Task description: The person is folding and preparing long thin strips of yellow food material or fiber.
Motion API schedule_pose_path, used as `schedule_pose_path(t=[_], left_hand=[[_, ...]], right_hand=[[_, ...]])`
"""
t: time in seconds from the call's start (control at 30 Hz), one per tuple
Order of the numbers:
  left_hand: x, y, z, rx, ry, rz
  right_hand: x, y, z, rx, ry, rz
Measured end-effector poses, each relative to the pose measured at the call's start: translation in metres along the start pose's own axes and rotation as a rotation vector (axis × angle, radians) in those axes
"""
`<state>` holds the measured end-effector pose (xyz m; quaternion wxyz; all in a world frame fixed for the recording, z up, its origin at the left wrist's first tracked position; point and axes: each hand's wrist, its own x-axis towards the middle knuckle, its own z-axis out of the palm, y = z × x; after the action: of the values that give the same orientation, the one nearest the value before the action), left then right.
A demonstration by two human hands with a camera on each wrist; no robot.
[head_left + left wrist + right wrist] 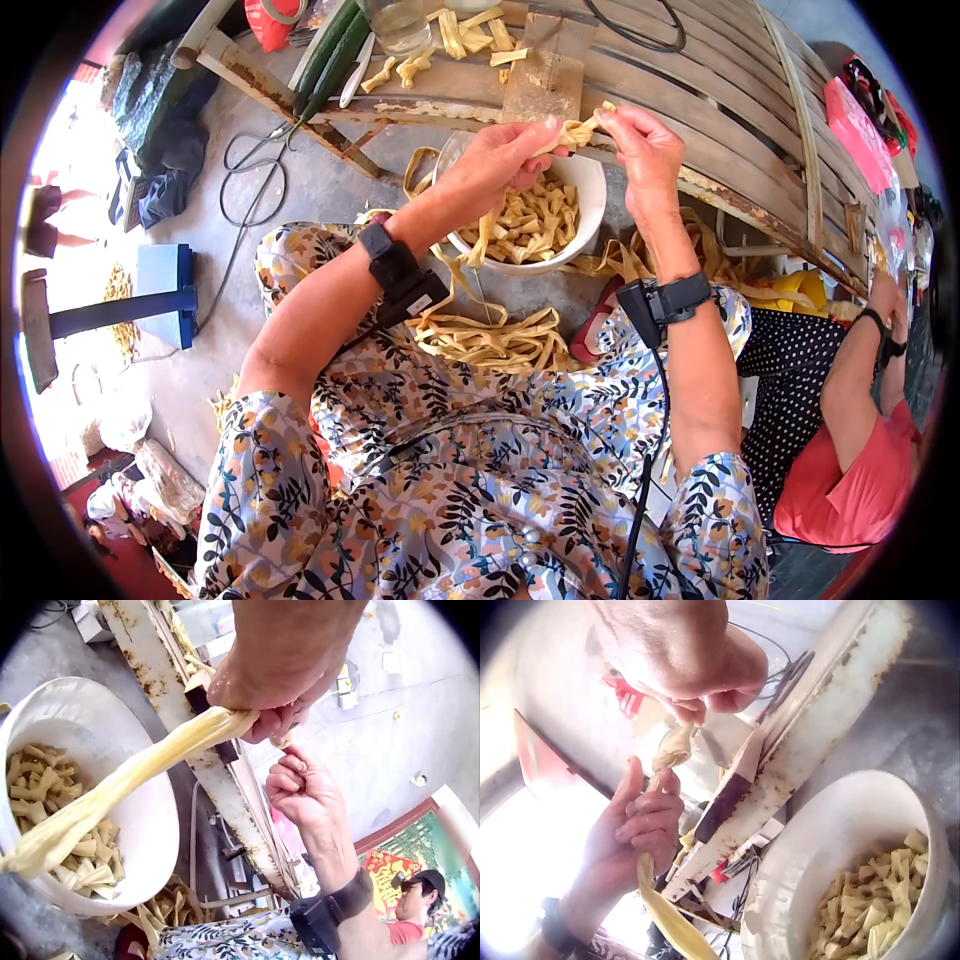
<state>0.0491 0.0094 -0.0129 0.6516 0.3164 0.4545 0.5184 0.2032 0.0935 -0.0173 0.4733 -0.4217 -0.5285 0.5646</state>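
A long yellowish strip (142, 769) runs from the left hand (500, 160) down over the white bucket. In the right wrist view the left hand (649, 825) has its fingers curled round the strip, with a knotted part (673, 750) above it. The right hand (645, 150) pinches the end of that knotted part between thumb and fingertips, close beside the left hand. Below both hands stands the white bucket (592, 195), holding many short knotted pieces (535, 220).
A slatted bench (720, 140) with rusty edges borders the hands, bearing a wooden board (545, 70), loose pieces, cucumbers (325, 60) and a glass jar (400, 28). More strips (495, 340) lie on the floor. Another person in red sits at the right.
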Motion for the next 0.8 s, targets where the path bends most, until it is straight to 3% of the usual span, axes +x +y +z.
schedule_pose_path(t=[0.07, 0.17, 0.27, 0.37, 0.47, 0.67, 0.8], left_hand=[[0.004, -0.009, -0.012, 0.117, -0.086, 0.021], [0.002, -0.008, -0.017, 0.173, -0.074, 0.019], [0.000, -0.009, -0.022, 0.151, -0.115, 0.020], [0.000, -0.009, -0.021, 0.148, -0.160, -0.037], [-0.001, -0.006, -0.021, 0.149, -0.185, -0.095], [0.001, -0.002, -0.035, 0.054, -0.285, -0.133], [0.003, -0.001, -0.039, 0.025, -0.319, -0.189]], right_hand=[[0.003, 0.010, -0.005, 0.004, 0.025, 0.089], [0.004, 0.009, -0.007, -0.002, -0.054, 0.131], [-0.008, -0.007, 0.003, -0.038, -0.175, 0.309], [-0.020, -0.006, 0.010, 0.012, -0.453, 0.330], [-0.017, 0.005, 0.010, 0.101, -0.529, 0.275], [-0.008, 0.001, -0.004, 0.197, -0.408, 0.302], [-0.009, -0.001, -0.005, 0.193, -0.500, 0.319]])
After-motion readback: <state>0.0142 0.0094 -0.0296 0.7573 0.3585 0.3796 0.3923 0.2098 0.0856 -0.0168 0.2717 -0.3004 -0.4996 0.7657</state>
